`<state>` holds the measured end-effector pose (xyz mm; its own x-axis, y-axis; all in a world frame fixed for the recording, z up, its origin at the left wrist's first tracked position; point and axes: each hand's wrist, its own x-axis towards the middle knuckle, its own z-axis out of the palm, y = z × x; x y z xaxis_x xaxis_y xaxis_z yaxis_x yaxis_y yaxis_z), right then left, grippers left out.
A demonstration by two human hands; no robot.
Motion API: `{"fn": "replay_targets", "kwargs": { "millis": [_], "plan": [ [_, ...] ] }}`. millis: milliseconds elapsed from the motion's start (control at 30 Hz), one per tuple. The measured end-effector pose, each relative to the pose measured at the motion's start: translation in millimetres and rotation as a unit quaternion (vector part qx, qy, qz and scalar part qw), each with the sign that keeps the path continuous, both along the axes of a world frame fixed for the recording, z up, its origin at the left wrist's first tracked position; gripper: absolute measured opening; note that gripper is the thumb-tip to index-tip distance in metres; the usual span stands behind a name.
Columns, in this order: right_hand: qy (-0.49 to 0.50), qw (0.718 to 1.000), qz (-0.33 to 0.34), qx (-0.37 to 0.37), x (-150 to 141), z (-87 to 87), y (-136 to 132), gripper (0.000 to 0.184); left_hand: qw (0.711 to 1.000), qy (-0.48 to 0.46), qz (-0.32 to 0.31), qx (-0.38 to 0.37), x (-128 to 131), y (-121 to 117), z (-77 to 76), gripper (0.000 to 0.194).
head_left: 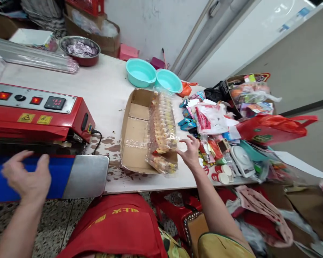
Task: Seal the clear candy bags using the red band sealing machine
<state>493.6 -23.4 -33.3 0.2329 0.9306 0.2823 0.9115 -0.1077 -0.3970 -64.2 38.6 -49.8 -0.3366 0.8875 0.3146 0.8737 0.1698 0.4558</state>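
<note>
Bright, even light, soft shadows. Glints on clear plastic packs (164, 123) just beside bare R hand (191, 152); dull sheen on flat silver metal plate (88, 175) near bare L hand (29, 177). Slight blur on L hand; wide-angle stretch twd edges.

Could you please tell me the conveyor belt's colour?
The conveyor belt is blue, as the head view shows.

Red machine (34, 127) cut off at left, packet contents (163, 125) unclear, apron lettering (125, 210) blurred
</note>
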Motion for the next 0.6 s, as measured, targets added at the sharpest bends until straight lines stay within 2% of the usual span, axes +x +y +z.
{"fn": "replay_targets", "kwargs": {
  "millis": [100, 167, 233, 333, 433, 533, 600],
  "plan": [
    [-0.033, 0.998, 0.019, -0.052, 29, -15.6, -1, 0.013, 0.995, -0.047, -0.060, 0.064, 54, -7, 0.4, 0.021],
    [-0.014, 0.999, 0.027, -0.041, 32, -18.5, 1, 0.016, 0.991, -0.074, -0.101, 0.053, 76, -9, -1.4, 0.019],
    [0.033, 0.998, 0.041, -0.018, 27, -13.0, 3, 0.019, 0.988, -0.089, -0.127, 0.025, 89, -12, -1.9, 0.020],
    [0.157, 0.985, 0.063, 0.012, 16, 9.0, 8, 0.020, 0.982, -0.107, -0.158, -0.014, 101, -19, 1.6, 0.022],
    [0.280, 0.958, 0.038, 0.048, 3, 43.5, 19, 0.018, 0.968, -0.155, -0.193, -0.035, 118, -22, 8.7, 0.020],
    [0.312, 0.945, -0.004, 0.103, -12, 81.8, 39, 0.018, 0.945, -0.228, -0.224, -0.069, 141, -16, 21.3, 0.025],
    [0.336, 0.933, -0.007, 0.128, -27, 101.1, 54, 0.019, 0.922, -0.275, -0.254, -0.103, 155, -8, 34.5, 0.037]
  ]
}}
